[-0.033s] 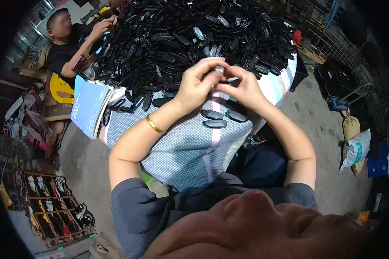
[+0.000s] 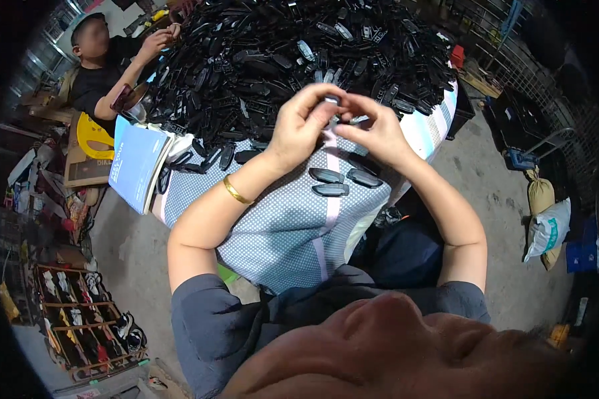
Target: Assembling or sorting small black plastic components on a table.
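Observation:
My left hand (image 2: 298, 128) and my right hand (image 2: 383, 137) meet over the near edge of a large pile of black plastic pieces (image 2: 246, 80), which look like key fob shells. Between the fingertips of my left hand is a small dark piece with a shiny grey face (image 2: 331, 100), its exact kind partly hidden. The curled fingers of my right hand close around a small dark part (image 2: 359, 120), mostly covered by them. Below the hands, several separate black shells (image 2: 330, 190) lie on the patterned cloth (image 2: 273, 229).
A blue-covered book (image 2: 138, 166) lies at the table's left edge. Beyond it, a co-worker (image 2: 90, 60) sits at the far left, hands at the pile. A yellow plastic stool (image 2: 93, 137) stands left; sacks (image 2: 549, 229) rest on the floor at right.
My fingers have shifted slightly around the small pieces, and the gap between my hands is a little wider. The shells on the cloth have stayed in place.

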A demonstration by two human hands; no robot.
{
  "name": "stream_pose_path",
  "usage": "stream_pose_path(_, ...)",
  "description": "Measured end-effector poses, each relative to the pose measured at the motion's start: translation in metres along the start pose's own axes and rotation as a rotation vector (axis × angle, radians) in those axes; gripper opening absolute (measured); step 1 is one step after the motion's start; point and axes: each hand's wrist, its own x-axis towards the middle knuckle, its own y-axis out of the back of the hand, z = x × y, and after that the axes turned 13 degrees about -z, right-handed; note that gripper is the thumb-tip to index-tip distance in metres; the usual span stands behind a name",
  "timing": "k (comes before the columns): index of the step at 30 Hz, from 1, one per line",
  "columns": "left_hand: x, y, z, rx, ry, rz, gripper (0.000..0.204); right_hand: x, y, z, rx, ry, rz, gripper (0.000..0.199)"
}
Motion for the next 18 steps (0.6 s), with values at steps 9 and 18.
stream_pose_path(9,-0.001,-0.016,-0.008,-0.101,0.044,-0.107,0.024,0.001,-0.013,-0.03,0.641,0.013,-0.167,0.075)
stream_pose_path(18,-0.005,-0.011,0.006,-0.234,0.106,-0.07,0.021,0.007,-0.018,-0.039,0.59,0.055,-0.21,0.058)
